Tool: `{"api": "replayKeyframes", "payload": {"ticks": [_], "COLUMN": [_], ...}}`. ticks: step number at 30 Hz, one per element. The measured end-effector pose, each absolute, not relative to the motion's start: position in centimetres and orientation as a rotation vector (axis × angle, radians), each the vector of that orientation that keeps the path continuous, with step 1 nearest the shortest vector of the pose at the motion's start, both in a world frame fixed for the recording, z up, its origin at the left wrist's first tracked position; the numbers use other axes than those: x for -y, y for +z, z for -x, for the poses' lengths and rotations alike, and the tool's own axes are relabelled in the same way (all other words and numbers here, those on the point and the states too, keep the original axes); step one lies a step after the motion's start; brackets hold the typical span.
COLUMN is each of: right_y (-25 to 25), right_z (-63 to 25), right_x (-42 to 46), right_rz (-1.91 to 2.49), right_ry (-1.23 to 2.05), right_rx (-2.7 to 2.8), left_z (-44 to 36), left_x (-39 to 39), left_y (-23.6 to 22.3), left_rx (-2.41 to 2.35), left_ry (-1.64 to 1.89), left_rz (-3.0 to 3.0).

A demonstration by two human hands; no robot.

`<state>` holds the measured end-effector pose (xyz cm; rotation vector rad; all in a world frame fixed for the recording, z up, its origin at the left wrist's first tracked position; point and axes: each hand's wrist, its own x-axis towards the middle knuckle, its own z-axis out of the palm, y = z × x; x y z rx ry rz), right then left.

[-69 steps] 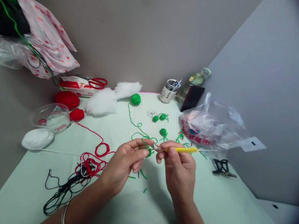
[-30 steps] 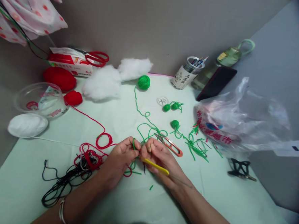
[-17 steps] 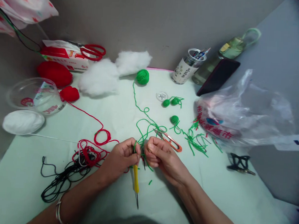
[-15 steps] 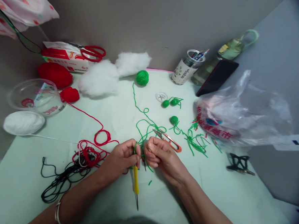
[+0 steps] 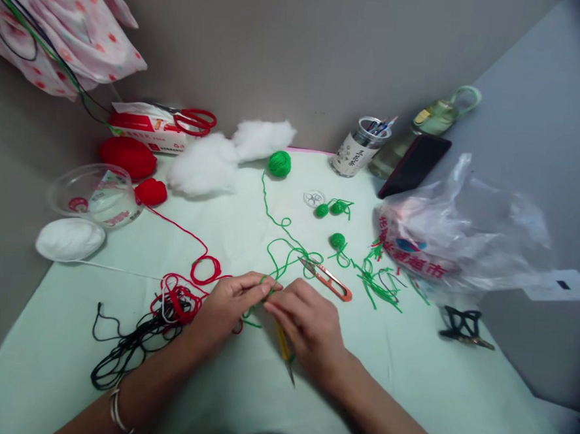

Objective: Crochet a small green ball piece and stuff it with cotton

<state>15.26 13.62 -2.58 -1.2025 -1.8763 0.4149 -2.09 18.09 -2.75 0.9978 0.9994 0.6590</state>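
My left hand (image 5: pixel 238 300) is closed, its thumb and fingers pinching green yarn (image 5: pixel 277 272) in front of me. My right hand (image 5: pixel 310 320) meets it fingertip to fingertip, also closed. From under the right fingers slants a yellow-handled crochet hook (image 5: pixel 282 342), its bare metal end pointing down towards me. The fingers hide its other end and most of the small piece between the hands. A strand runs back to a green yarn ball (image 5: pixel 279 164). Orange thread snips (image 5: pixel 326 278) lie just beyond the right hand.
Red yarn (image 5: pixel 205 269) and tangled black cord (image 5: pixel 132 345) lie left, near a white yarn ball (image 5: pixel 70 239) and clear bowl (image 5: pixel 95 195). White stuffing (image 5: pixel 207 166) sits behind. Small green crocheted balls (image 5: pixel 338 240), yarn scraps (image 5: pixel 379 284), a plastic bag (image 5: pixel 460 234) and hair clip (image 5: pixel 463 324) are right.
My right hand has moved left against my left fingertips and turned, its back now facing up. The crochet hook has swung so its lower end points further right. The view has shifted slightly.
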Motion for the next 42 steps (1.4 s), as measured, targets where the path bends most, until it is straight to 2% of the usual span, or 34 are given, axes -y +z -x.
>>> {"api": "replayKeyframes", "payload": {"ticks": [2,4,16,19,27,34,36,42], "right_y": [-2.7,-2.6,-3.2,-3.2,-3.3,-3.3,-3.3,-3.8], "right_z": [-15.0,-15.1,-15.7,-15.6,-15.3,-15.1,-15.1,-15.1], "right_x": [-13.3,-13.3,-14.3,-14.3,-14.1,-14.1,-14.2,-14.4], "right_rz": [1.152,1.139,1.334,1.316,1.250,1.251,1.254,1.302], "right_ry": [0.177,0.100,0.524,0.546,0.387,0.054,0.087,0.470], "right_rx": [2.092,2.173,1.822,1.816,1.902,1.942,1.917,1.718], "left_z": [2.2,2.2,1.5,1.6,1.8,1.8,1.8,1.6], "left_x": [-18.1,-18.2,-17.4,-17.4,-17.6,-17.3,-17.2,-17.3], "left_y": [-2.8,-2.9,-3.8,-4.0,-4.0,-4.0,-4.0,-3.1], "left_rx": [-0.994,-0.982,-0.945,-0.927,-0.886,-0.960,-0.970,-1.013], "left_ry": [0.653,0.689,0.812,0.826,0.878,0.890,0.868,0.749], "left_rz": [-0.864,-0.777,-0.834,-0.861,-0.889,-0.873,-0.872,-0.922]}}
